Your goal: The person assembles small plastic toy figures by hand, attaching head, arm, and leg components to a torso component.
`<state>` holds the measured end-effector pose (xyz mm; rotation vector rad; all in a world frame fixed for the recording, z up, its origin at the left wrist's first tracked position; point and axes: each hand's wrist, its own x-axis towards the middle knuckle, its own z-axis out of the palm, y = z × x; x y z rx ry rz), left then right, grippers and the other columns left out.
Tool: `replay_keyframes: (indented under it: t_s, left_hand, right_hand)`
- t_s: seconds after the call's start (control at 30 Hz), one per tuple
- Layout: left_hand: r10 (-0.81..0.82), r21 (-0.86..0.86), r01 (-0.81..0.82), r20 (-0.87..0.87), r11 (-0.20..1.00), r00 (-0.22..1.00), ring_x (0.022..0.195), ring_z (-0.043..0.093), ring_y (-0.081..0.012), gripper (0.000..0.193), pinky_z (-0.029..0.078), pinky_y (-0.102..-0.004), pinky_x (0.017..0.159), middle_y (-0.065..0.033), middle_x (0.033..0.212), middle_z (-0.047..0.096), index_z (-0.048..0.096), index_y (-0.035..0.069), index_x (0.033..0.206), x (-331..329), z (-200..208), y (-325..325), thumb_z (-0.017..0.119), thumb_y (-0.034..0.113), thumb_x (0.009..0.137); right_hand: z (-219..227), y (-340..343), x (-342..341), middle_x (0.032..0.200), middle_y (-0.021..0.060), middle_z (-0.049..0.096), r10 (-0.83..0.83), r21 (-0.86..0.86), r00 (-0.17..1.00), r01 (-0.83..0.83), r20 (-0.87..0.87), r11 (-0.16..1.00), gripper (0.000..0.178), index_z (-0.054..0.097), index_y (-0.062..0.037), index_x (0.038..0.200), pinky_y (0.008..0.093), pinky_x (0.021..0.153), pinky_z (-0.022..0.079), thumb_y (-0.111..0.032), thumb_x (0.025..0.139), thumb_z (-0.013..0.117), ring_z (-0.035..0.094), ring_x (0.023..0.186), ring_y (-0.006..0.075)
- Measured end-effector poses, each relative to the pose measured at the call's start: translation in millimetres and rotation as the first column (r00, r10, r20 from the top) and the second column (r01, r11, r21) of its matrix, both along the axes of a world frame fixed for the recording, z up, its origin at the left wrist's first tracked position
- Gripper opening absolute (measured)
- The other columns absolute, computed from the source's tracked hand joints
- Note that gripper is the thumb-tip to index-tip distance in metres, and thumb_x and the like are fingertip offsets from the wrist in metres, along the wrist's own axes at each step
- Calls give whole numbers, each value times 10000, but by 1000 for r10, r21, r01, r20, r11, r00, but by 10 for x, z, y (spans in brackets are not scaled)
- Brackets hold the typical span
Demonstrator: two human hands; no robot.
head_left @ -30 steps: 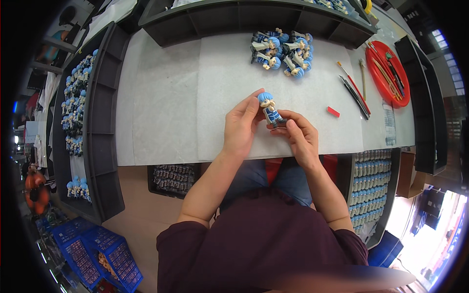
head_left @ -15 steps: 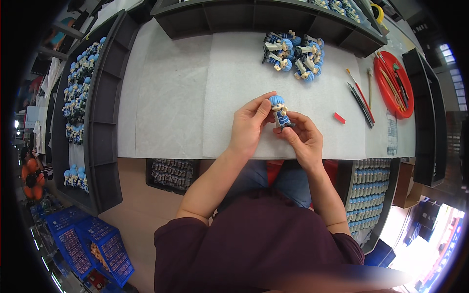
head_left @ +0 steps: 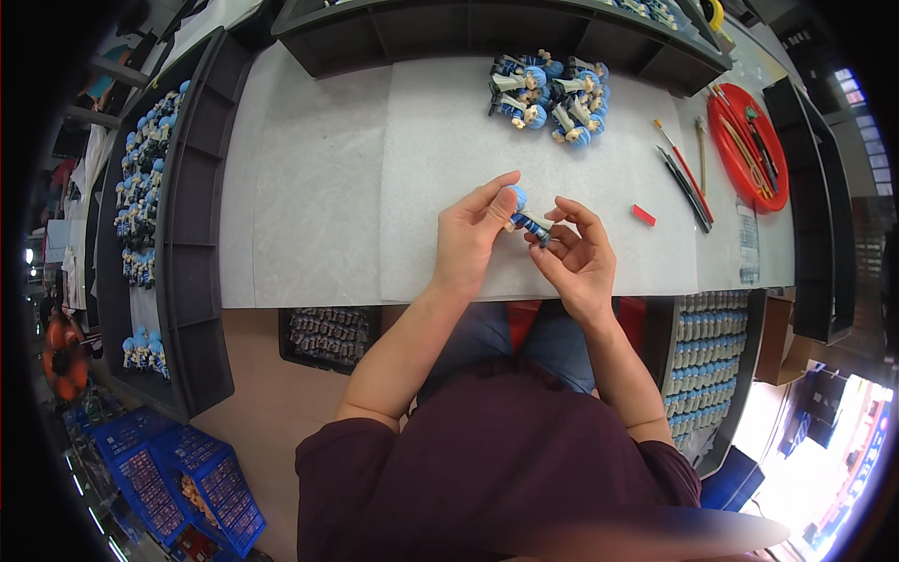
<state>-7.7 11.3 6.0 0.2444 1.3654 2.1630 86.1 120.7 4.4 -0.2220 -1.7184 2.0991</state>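
A small blue-haired figurine (head_left: 533, 223) in white and blue is tilted above the table's front part, its head up and to the left. My left hand (head_left: 471, 229) is closed on its head, pinching it between thumb and fingers. At the dark feet is my right hand (head_left: 582, 258), thumb and lower fingers curled about them with the index finger lifted away. My fingers partly cover the figurine. Farther back, several similar figurines (head_left: 529, 94) lie in a heap on the white sheet (head_left: 431, 140).
Black trays (head_left: 197, 197) of figurines stand at the left and far edge (head_left: 421, 42). To the right are a red block (head_left: 643, 215), brushes (head_left: 688, 178) and a red oval dish (head_left: 777, 201) of tools. Figurine parts fill a tray (head_left: 707, 365) below the table edge.
The figurine has turned, its front swinging away and its feet tilting to the right. My right index finger has lifted off it. The view has shifted slightly.
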Motion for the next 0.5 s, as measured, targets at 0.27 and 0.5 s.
replay_keyframes:
  t_s: [0.27,0.5]
  left_hand:
    - [49,20,-50,25,999,998,734,490,-51,389,393,-187,676,9,830,604,605,20,1110,8,-19,6,678,251,805]
    - [23,36,-25,58,999,998,860,564,-100,312,468,-228,761,-65,977,626,575,2,1135,10,33,30,608,146,860]
  right_hand:
    - [37,26,-5,1136,135,502,47,-147,998,-39,48,988,481,380,23,1245,282,842,481,10,821,608,546,970,172]
    - [-63,10,20,1168,100,472,-105,28,994,106,-32,994,540,398,-9,1241,274,859,452,85,765,633,471,1073,162]
